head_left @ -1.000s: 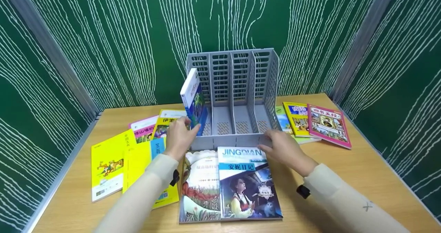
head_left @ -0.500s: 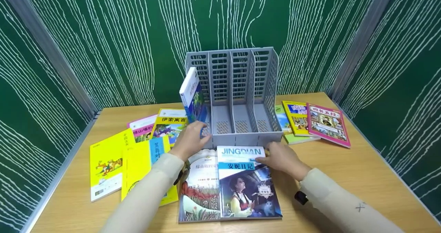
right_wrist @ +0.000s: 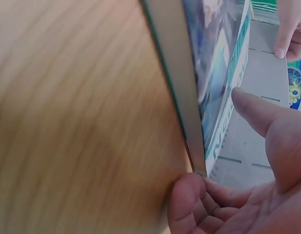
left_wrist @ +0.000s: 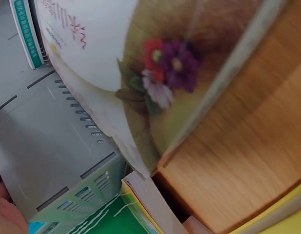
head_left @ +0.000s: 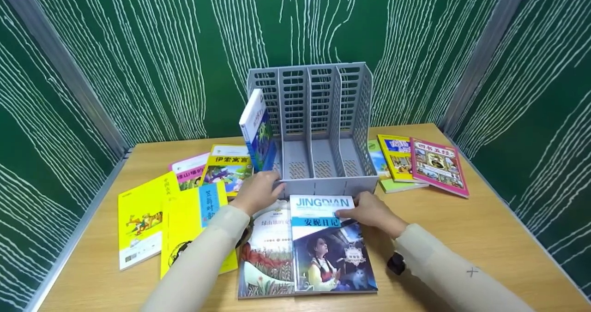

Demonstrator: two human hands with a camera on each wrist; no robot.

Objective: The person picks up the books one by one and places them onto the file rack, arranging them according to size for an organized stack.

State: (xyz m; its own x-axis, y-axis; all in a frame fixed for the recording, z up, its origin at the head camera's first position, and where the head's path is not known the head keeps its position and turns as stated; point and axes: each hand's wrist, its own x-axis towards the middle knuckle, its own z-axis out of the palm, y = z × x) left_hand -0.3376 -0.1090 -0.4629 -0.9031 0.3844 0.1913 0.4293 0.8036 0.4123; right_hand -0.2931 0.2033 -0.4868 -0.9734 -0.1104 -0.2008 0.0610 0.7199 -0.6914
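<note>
A grey file rack (head_left: 330,187) with several upright compartments stands at the back of the table. My left hand (head_left: 259,193) grips its front rim at the left compartment, thumb on the front panel. A blue-and-white book (head_left: 263,139) stands upright in that compartment, leaning left. In front of the rack lies a dark-covered book (head_left: 328,256) with a white "JINGDIAN" top, overlapping a pale book with red flowers (head_left: 265,261). My right hand (head_left: 377,214) holds the dark-covered book's upper right corner, thumb over the cover and fingers curled at its edge (right_wrist: 191,126).
Two yellow books (head_left: 187,229) lie at the left, with a pink-edged book (head_left: 189,168) and a yellow fable book (head_left: 228,171) behind them. At the right are a pink book (head_left: 439,166), a yellow book (head_left: 396,159) and a green-blue one (head_left: 379,162). Green walls surround the table.
My left hand has come down from the blue book to the rack's front rim. My right hand has moved from the rack's front onto the upper right corner of the dark-covered book.
</note>
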